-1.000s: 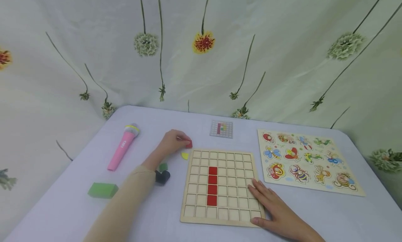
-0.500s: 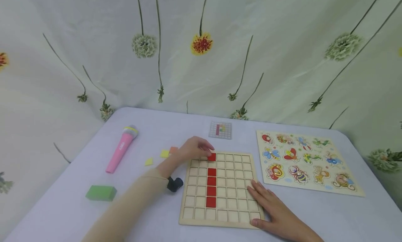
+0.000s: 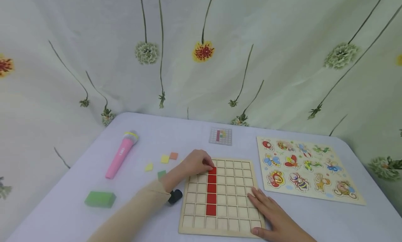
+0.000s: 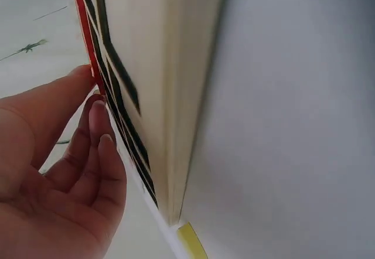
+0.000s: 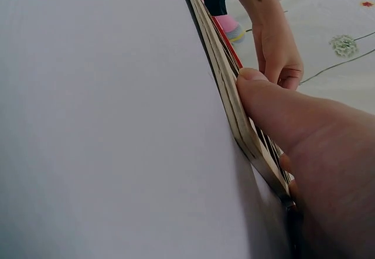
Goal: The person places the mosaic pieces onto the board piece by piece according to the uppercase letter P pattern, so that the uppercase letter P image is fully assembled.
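A wooden grid board [image 3: 226, 231] lies at the front middle of the table. One column of it bears several red square tiles [image 3: 211, 188]. At that column's upper end my left hand [image 3: 196, 162] pinches the topmost red tile [image 3: 213, 171] between thumb and fingertips. The left wrist view shows the fingertips of the left hand [image 4: 70, 165] at the tile's edge, against the board's face. My right hand [image 3: 271, 215] rests with spread fingers on the board's right edge; its thumb lies on the near right corner. A small patterned card [image 3: 221, 136] lies beyond the board.
Left of the board are yellow tiles [image 3: 165, 159], an orange tile [image 3: 173, 155], a green tile [image 3: 161, 174], a pink toy microphone [image 3: 120, 157] and a green block [image 3: 99, 199]. An insect puzzle board [image 3: 309, 168] lies at the right. A flowered cloth [image 3: 176, 78] hangs behind.
My left hand has brought a red tile from left of the board to the red column's upper end, then down against the tiles below. The right hand has stayed in place.
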`<state>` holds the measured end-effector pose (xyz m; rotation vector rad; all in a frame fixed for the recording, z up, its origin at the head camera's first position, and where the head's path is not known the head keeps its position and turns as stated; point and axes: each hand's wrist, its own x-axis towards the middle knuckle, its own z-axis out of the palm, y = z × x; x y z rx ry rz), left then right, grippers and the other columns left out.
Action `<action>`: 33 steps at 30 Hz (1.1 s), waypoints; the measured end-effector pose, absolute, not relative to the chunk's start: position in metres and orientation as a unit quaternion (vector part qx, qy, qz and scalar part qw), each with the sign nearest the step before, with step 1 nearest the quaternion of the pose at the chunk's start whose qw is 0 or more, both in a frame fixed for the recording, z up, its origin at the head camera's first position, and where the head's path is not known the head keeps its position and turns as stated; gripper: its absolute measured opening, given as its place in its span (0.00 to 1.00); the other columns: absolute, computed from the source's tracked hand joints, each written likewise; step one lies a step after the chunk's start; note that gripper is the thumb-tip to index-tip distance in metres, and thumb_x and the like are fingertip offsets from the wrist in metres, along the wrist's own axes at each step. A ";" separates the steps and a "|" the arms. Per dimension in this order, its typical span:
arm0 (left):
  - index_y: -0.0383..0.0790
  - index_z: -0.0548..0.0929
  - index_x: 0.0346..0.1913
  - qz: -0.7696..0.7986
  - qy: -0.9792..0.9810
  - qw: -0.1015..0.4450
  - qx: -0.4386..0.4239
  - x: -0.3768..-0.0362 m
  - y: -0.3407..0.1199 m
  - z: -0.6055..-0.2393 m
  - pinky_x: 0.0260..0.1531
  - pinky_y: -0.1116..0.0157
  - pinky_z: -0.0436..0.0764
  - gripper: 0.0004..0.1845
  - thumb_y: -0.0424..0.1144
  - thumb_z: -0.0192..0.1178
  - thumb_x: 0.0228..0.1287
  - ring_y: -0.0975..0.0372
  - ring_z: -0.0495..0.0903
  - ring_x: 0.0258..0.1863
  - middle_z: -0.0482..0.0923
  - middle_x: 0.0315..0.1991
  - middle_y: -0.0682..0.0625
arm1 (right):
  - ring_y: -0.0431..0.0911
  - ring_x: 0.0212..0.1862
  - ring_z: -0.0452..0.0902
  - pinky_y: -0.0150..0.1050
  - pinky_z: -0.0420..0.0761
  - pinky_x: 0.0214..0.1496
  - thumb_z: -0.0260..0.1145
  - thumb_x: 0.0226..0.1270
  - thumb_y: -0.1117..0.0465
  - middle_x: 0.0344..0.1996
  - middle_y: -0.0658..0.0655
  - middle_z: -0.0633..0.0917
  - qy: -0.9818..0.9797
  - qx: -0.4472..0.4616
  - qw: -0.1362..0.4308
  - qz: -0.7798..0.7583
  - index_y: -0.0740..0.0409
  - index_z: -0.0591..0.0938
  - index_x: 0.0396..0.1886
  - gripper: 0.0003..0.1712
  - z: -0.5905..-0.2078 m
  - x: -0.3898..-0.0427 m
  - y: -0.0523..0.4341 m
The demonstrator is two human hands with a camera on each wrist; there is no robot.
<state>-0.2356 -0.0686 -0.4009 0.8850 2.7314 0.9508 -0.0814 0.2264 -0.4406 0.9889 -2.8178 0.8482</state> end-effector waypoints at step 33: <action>0.40 0.82 0.47 0.336 0.933 0.090 0.097 -0.245 -0.219 -0.402 0.53 0.49 0.68 0.15 0.34 0.66 0.55 0.48 0.71 0.52 0.77 0.47 0.45 | 0.38 0.71 0.39 0.23 0.35 0.63 0.62 0.59 0.38 0.71 0.56 0.55 -0.915 0.307 0.009 0.261 0.51 0.57 0.73 0.47 -0.437 -0.079 0.225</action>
